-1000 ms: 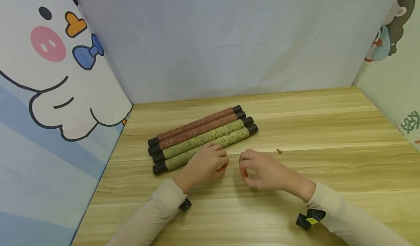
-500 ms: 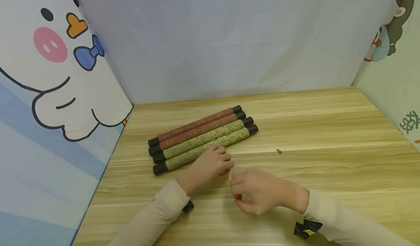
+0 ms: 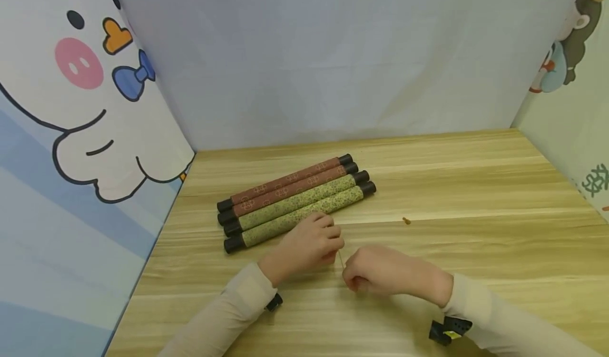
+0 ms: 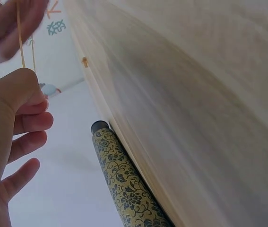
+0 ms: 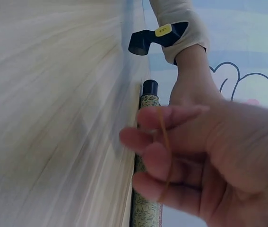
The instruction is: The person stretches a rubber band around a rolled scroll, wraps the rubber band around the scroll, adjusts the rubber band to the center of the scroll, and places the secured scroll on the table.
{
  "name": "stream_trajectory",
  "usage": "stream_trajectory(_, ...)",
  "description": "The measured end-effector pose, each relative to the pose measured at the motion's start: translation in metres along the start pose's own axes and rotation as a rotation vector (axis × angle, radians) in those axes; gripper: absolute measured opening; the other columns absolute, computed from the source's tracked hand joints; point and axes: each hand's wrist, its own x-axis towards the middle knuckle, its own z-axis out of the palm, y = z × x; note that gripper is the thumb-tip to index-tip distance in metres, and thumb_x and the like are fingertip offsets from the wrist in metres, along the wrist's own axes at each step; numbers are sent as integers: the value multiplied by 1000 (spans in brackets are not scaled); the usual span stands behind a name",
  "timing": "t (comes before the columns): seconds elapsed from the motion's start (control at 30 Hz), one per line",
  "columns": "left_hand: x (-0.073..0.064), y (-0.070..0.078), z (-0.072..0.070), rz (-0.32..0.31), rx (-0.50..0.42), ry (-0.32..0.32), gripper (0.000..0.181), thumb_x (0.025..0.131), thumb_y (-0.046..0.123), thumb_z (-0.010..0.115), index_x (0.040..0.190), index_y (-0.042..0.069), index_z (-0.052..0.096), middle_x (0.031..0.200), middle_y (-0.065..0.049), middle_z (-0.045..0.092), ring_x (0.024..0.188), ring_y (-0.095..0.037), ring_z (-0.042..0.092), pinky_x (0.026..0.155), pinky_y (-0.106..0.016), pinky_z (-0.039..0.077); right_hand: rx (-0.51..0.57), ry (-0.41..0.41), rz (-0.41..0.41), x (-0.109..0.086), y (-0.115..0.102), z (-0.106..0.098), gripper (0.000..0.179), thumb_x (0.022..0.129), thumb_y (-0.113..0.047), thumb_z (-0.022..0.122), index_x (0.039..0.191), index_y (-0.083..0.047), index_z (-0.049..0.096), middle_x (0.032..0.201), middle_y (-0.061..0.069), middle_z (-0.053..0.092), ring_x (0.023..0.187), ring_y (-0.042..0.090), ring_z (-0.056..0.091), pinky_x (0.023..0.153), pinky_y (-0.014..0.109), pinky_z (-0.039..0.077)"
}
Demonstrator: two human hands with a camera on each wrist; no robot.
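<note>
A thin yellowish rubber band [image 3: 341,259] is stretched between the two hands above the table. The left hand [image 3: 306,246] pinches one end between thumb and forefinger; in the left wrist view its other fingers are spread apart. With curled fingers the right hand [image 3: 380,269] holds the other end; in the right wrist view the band [image 5: 169,156] runs across its fingers. Just behind the left hand lies a scroll-like roll covered in green patterned cloth [image 3: 280,226], black at both ends. Whether the left knuckles touch it is hard to tell.
Another green roll [image 3: 300,199] and two reddish-brown rolls [image 3: 295,188] lie alongside, parallel and slanting. A small brown object [image 3: 406,220], perhaps a crumpled rubber band, lies to the right on the wooden table [image 3: 476,188]. Printed cloth walls enclose the left, back and right.
The right hand has moved toward the person and its fingers have curled in more. The left hand has shifted slightly right. The band is now pulled straight between them; the rolls have stayed put.
</note>
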Motion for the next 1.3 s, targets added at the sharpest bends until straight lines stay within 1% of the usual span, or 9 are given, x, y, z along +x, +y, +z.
stream_trajectory(0.17,0,2,-3,51,41,35,10,81,15,69,81,25,67,80,11,62,81,-11,55,92,-29,49,-78,-19,144,-2,1,-4,24,81,-1,70,65,-18,65,60,-10,58,55,-1,39,54,13,36)
stream_trajectory(0.27,0,3,-3,74,53,39,11,79,16,73,83,24,67,88,11,67,91,-11,59,98,-29,48,-90,-49,239,-2,1,-7,10,77,-10,78,72,-14,70,59,-9,58,53,-1,41,52,15,36)
stream_trajectory(0.4,-1,8,-4,145,97,35,16,76,22,77,89,24,67,101,11,69,105,-12,59,105,-27,45,-100,-71,359,-2,1,-10,23,68,-22,87,81,-10,73,60,-6,60,52,1,44,51,17,39)
stream_trajectory(0.67,-3,28,-5,261,178,49,8,96,23,59,97,24,67,111,13,69,105,-8,58,102,-24,46,-161,-32,451,-4,0,-8,29,62,-21,90,65,-15,62,54,-11,38,53,5,28,46,18,27)
stream_trajectory(0.83,-3,37,-3,240,67,56,5,89,22,63,86,24,60,93,15,70,89,-10,53,94,-24,45,-208,51,463,-5,0,-2,45,67,-19,84,56,-20,40,55,-11,27,52,5,23,44,19,19)
stream_trajectory(0.97,-4,44,-3,133,39,16,12,86,34,63,90,23,59,81,14,65,78,-11,46,81,-25,43,-250,49,543,-3,-3,-4,34,72,-14,80,59,-15,49,55,-4,42,52,9,35,42,23,30)
stream_trajectory(1.1,-2,51,-8,29,93,-49,18,90,40,60,86,23,63,77,14,64,74,-11,46,76,-25,42,-259,25,604,-2,-3,-8,26,67,-2,76,62,-11,53,58,1,49,54,13,42,43,27,35)
stream_trajectory(1.2,0,56,-12,64,92,-71,21,90,40,61,78,24,66,81,15,67,82,-11,49,87,-26,45,-270,45,604,-2,-2,-7,29,65,-2,76,61,-12,49,57,0,47,53,13,41,43,26,34)
stream_trajectory(1.3,2,61,-15,172,25,-68,20,91,40,61,79,25,68,89,14,69,94,-10,54,101,-28,44,-290,88,605,-1,-1,-6,32,68,-5,76,58,-12,47,55,0,46,51,12,40,42,26,35)
